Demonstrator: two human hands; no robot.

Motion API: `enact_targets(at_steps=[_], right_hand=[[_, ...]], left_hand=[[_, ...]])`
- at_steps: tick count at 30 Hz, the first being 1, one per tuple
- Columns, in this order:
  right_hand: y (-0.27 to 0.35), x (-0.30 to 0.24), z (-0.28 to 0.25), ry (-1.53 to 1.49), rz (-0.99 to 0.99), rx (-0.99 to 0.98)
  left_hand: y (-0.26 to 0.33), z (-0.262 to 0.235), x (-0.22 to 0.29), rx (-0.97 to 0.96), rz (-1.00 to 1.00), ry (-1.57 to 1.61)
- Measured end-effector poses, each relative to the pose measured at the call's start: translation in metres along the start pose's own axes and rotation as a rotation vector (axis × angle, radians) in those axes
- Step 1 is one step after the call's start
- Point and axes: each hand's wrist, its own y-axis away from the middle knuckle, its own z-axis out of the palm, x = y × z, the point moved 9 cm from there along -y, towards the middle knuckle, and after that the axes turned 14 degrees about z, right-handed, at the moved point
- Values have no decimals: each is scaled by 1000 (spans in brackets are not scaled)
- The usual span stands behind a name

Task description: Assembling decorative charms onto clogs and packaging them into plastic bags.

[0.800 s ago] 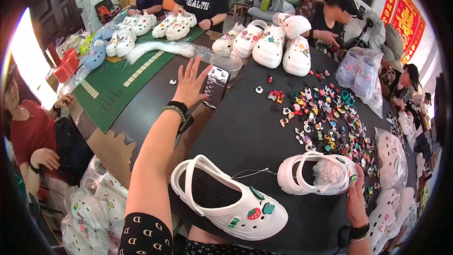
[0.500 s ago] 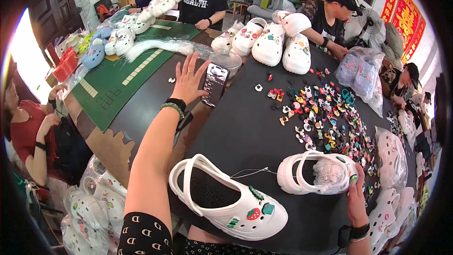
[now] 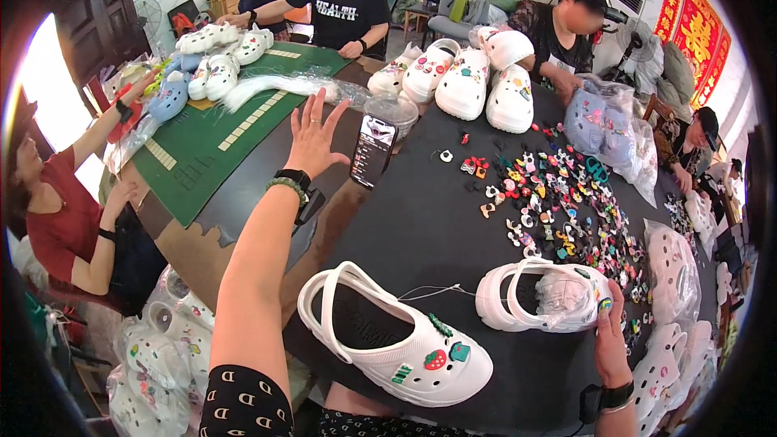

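Left hand [image 3: 314, 133], fingers spread apart, hovers beside a propped smartphone [image 3: 373, 150]; right hand [image 3: 611, 338] fingers clamp a white clog [image 3: 544, 295] on the table [image 3: 429, 226].

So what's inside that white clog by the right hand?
Crumpled clear plastic stuffing fills the toe of the white clog, which the right hand touches at its front. Anything beneath the plastic is hidden.

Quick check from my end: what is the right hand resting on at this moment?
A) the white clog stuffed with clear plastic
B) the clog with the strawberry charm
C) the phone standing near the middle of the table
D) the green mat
A: the right hand grips the toe end of the plastic-stuffed white clog, while the left hand is spread open in the air near the phone.
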Motion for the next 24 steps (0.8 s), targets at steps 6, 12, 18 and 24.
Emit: enact_targets(at_steps=[6,12,18,24], right_hand=[[0,8,-6,41,17,33],[0,4,-2,45,26,13],[-1,3,-4,36,11,42],[1,4,-4,23,13,6]], left_hand=[[1,11,13,-59,32,4],[-4,25,17,-65,30,29],[-6,29,19,-63,9,37],[-4,0,17,-13,8,49]])
